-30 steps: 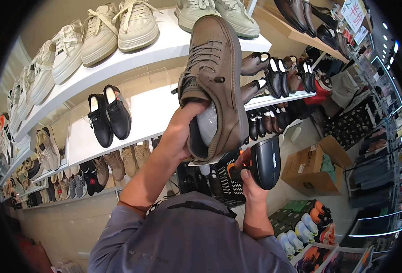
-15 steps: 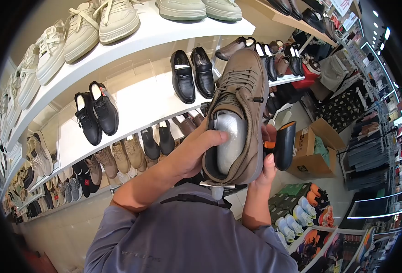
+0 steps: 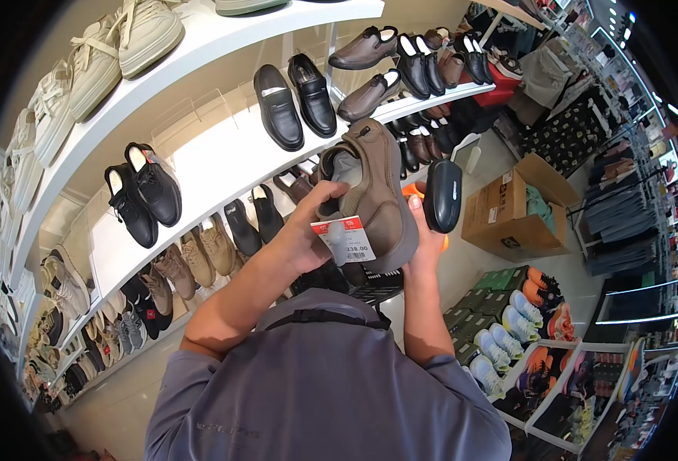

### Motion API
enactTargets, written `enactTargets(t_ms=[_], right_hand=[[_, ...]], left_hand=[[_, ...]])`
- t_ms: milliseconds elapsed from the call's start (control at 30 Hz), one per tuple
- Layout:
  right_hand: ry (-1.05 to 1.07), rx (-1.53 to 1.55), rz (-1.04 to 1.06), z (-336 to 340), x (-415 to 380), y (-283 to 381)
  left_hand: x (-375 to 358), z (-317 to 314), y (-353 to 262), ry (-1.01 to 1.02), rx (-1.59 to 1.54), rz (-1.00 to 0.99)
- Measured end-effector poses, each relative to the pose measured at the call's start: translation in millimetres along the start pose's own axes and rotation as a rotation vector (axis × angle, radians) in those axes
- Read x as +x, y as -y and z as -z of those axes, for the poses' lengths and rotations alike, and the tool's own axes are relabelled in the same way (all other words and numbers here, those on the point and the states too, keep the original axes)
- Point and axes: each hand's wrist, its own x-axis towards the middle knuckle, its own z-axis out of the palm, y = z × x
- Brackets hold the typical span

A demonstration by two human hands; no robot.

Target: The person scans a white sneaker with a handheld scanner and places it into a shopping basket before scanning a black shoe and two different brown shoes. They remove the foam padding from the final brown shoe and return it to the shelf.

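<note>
Sleeves of a grey-blue shirt [image 3: 323,392] fill the bottom of the head view, both forearms raised in front. Left hand [image 3: 302,238] has its grip closed on a brown lace-up shoe [image 3: 369,192], fingers wrapped round the near end, thumb along the side. Shoe is held up in the air in front of the shelves, roughly level with the second shelf, its opening turned toward the shelves. A red-and-white price tag [image 3: 344,240] sits at the near end of the shoe, touching the left fingers; the printed price is partly readable. Right hand [image 3: 423,234] presses against the right side of the shoe and also has its grip clamped on a black handheld scanner [image 3: 442,196] with an orange part at the grip; scanner head points up, just beside the shoe. A dark perforated basket [image 3: 369,286] shows below the hands, mostly hidden.

Behind the shoe, a white shelf [image 3: 223,157] carries a pair of black loafers [image 3: 294,100] and a pair of black lace-ups [image 3: 142,192]. The shelf below has brown and black shoes in a row [image 3: 200,253]. Top shelf carries cream sneakers [image 3: 116,46]. Right of the hands, a cardboard box [image 3: 512,211] stands on the floor. Lower right, racks hold bright sports shoes [image 3: 523,323]. Far right, hanging clothes [image 3: 623,223], small and blurred.
</note>
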Motion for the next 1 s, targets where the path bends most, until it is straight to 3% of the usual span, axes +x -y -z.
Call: enactTargets(t_ms=[33, 100, 133, 167, 233, 300, 333, 433, 567, 700, 767, 800, 833, 867, 900, 933, 1000], right_hand=[[0.0, 0.002, -0.002, 4, -3, 1], [0.047, -0.305, 0.215, 22, -15, 5], [0.067, -0.309, 0.115, 33, -23, 7], [0.147, -0.429, 0.205, 44, -30, 6], [0.454, -0.678, 0.382, 44, -49, 26], [0.757, -0.643, 0.371, 38, -52, 33], [0.87, -0.765, 0.42, 33, -53, 40], [0.881, -0.769, 0.389, 18, -65, 31], [0.822, -0.776, 0.348, 13, -66, 27], [0.767, -0.751, 0.424, 24, -62, 16], [0.577, -0.715, 0.523, 26, -62, 12], [0.535, -0.666, 0.297, 22, -61, 22], [0.418, -0.739, 0.336, 36, -61, 4], [0.38, -0.515, 0.116, 36, -53, 1], [0.335, -0.29, -0.102, 37, -46, -2], [0.314, -0.084, -0.187, 37, -42, -4], [0.325, 0.042, -0.21, 45, -30, -20]], left_hand=[[1, 1, 1, -0.003, 0.001, 0.0], [0, -6, 0, -0.176, 0.052, -0.051], [2, -1, -3, -0.143, 0.028, -0.039], [3, 0, -4, -0.151, 0.028, -0.039], [4, 2, -6, -0.178, -0.094, -0.126], [8, 10, -8, -0.203, -0.102, -0.151], [12, 15, -10, -0.217, -0.112, -0.176], [11, 14, -10, -0.251, -0.089, -0.216], [12, 32, -10, -0.152, -0.08, -0.225], [7, 33, -2, -0.191, -0.111, -0.254], [3, 40, 5, -0.246, -0.099, -0.274], [3, 50, 10, -0.183, -0.063, -0.266], [1, 58, 16, -0.119, -0.027, -0.258], [-13, 34, 16, -0.065, 0.085, -0.256], [-15, 51, 16, -0.054, 0.122, -0.132], [-18, 48, 19, -0.032, 0.167, -0.129], [-20, 46, 26, -0.011, 0.206, -0.117]])
